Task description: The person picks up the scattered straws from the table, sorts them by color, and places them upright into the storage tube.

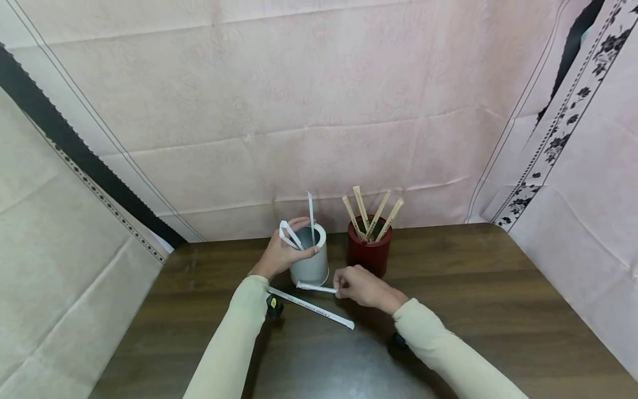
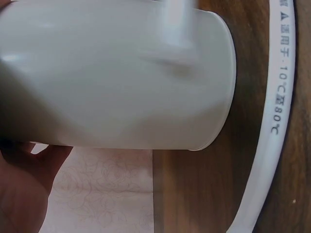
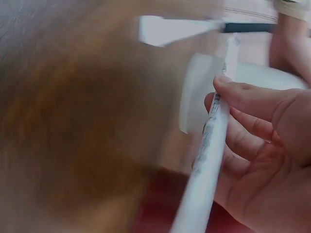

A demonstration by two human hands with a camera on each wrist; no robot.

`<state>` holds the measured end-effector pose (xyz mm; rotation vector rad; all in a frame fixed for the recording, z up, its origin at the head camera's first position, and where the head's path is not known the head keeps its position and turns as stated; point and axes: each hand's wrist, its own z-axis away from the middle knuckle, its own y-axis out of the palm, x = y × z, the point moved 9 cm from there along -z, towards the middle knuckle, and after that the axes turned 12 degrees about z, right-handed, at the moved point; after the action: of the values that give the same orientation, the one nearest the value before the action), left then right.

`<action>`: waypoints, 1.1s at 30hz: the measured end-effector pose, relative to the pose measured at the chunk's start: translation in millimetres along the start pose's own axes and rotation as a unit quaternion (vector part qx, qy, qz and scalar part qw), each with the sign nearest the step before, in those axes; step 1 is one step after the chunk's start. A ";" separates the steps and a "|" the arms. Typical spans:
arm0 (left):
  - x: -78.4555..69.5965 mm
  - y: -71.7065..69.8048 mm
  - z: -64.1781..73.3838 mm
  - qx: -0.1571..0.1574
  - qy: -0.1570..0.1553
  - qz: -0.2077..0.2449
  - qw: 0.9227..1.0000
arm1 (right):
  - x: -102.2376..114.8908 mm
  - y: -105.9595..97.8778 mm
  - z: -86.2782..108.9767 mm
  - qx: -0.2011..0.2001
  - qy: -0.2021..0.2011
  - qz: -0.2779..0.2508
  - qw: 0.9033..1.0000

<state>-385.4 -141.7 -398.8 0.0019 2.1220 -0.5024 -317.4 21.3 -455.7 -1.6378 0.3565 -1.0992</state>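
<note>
My left hand (image 1: 279, 256) grips a pale grey-white cylindrical cup (image 1: 310, 270), its thumb near the rim. Several white wrapped straws (image 1: 312, 213) stick up from this cup, some bent at the top. In front of it, my right hand (image 1: 366, 286) pinches another white wrapped straw (image 1: 319, 288) between thumb and fingertips; printing shows along the straw (image 3: 206, 141) in the right wrist view. One more wrapped straw (image 1: 324, 312) lies slantwise on the table, nearer me. Lettering on that straw (image 2: 274, 107) is legible in the left wrist view, beside the cup's base.
To the right of the white cup stands a dark red cup (image 1: 368, 257) holding several tan printed sticks (image 1: 380, 213). Both cups are near the back edge of the brown wooden table (image 1: 448, 299). Pale cloth (image 1: 299, 100) hangs behind and at the sides.
</note>
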 end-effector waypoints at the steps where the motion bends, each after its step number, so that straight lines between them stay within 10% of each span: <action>1: 0.8 -0.1 0.3 0.000 0.001 -0.002 1.000 | 1.8 -8.5 5.6 -0.005 -0.013 -0.003 1.000; 7: 3.8 -1.3 1.4 -0.008 0.006 -0.019 1.000 | 15.7 -65.5 40.5 -0.049 -0.067 -0.026 0.996; 11: 6.7 -4.1 3.1 -0.025 -0.005 -0.038 0.999 | 29.1 -109.5 52.0 -0.147 -0.075 -0.047 0.985; 17: 10.0 -5.7 7.0 -0.033 -0.026 -0.049 0.998 | 56.5 -162.9 54.5 -0.319 -0.087 -0.071 0.941; 23: 9.2 -8.2 8.2 -0.045 -0.017 -0.069 0.996 | 92.4 -181.8 40.0 -0.402 -0.149 -0.073 0.901; 33: 9.0 -3.1 0.8 -0.040 -0.002 -0.072 0.997 | 87.1 -133.7 -10.7 -0.358 -0.120 -0.001 0.926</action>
<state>-390.5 -146.5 -405.3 -0.1989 2.1456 -0.5021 -318.9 3.7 -296.8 -2.3886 0.6436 -0.7872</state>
